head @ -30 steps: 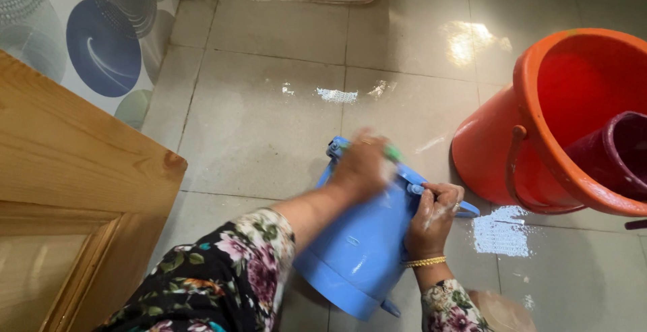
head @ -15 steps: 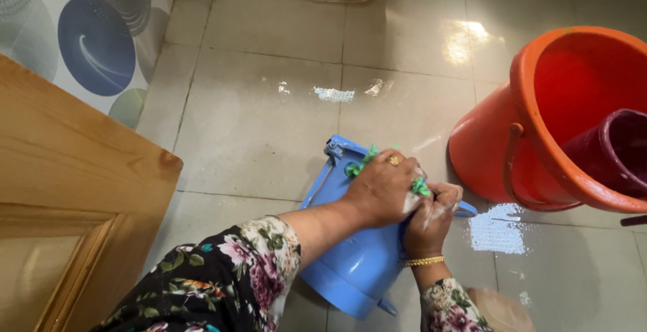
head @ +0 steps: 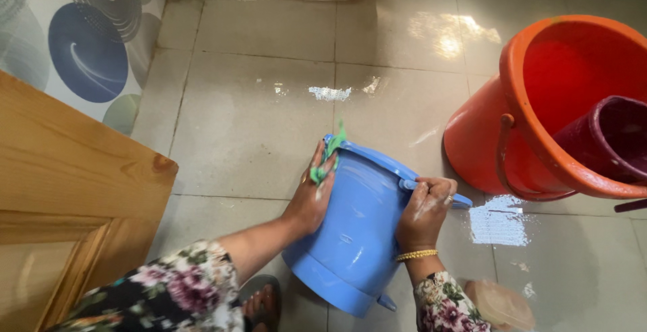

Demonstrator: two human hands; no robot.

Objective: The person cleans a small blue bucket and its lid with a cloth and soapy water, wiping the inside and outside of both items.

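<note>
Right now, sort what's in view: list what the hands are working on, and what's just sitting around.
In use: tilted blue plastic bucket; green scrubbing cloth in left hand; right hand gripping its rim.

Lying about: orange plastic bucket; maroon mug inside it; wooden door; wet tiled floor.

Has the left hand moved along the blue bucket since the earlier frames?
Yes. The left hand with the scrubber slid from beside the right hand to the blue bucket rim's far-left side.

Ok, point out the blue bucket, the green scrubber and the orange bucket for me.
blue bucket (head: 357, 217): head view, on its outer side wall between the hands.
green scrubber (head: 328, 153): head view, on the part showing above the left hand's fingers.
orange bucket (head: 472, 143): head view, on its outer wall near the handle.
</note>
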